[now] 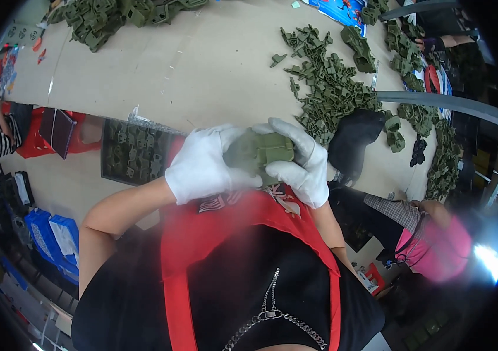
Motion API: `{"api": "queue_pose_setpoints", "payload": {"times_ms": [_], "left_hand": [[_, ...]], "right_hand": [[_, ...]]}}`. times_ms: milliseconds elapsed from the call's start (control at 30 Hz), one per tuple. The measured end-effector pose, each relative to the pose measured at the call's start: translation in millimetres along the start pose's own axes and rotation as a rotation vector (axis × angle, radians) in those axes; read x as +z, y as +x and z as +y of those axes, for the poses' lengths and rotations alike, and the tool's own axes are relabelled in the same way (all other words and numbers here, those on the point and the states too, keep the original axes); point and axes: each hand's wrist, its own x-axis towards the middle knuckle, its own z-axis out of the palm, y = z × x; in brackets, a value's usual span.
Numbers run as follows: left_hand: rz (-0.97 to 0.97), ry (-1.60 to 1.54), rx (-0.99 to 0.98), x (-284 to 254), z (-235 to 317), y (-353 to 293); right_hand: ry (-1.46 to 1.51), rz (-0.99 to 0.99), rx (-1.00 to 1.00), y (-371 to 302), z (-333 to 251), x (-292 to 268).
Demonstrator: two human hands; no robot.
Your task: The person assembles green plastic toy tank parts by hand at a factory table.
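Note:
Both my hands wear white gloves and meet in front of the red apron (231, 216). Between them is an olive-green plastic toy vehicle part (275, 148), boxy in shape; a hazy blur covers its left side. My left hand (205, 167) is closed against that side, its fingertips partly lost in the blur. My right hand (304, 161) wraps the other side, fingers over the top and thumb along the near edge. Just beyond my right hand spreads a heap of small green plastic parts (331, 82) on the pale table (214, 70).
A black crate (132, 151) of green parts stands left, below the table edge. Larger green pieces (94, 23) pile at the far left. A dark cloth-like thing (354, 140) lies right of my hands. Grey curved bars (442, 104) cross at right. A person in pink (436, 245) sits right.

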Motion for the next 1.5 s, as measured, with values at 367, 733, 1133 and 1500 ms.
{"api": "queue_pose_setpoints", "payload": {"times_ms": [367, 733, 1133, 1500], "left_hand": [[-0.044, 0.085, -0.165, -26.4, -24.2, -15.5], [0.029, -0.456, -0.19, 10.4, -54.8, -4.8], [-0.036, -0.28, -0.26, 9.7, -46.0, -8.7], [0.006, -0.041, -0.078, -0.8, -15.4, 10.3]], "right_hand": [[0.127, 0.195, 0.025, -12.9, 19.4, -34.9], [-0.967, -0.215, 0.135, 39.1, -2.0, 40.0], [-0.605, -0.151, 0.477, 30.2, 33.6, 11.4], [-0.978, -0.387, 0.347, 37.8, 4.3, -3.5]]}}
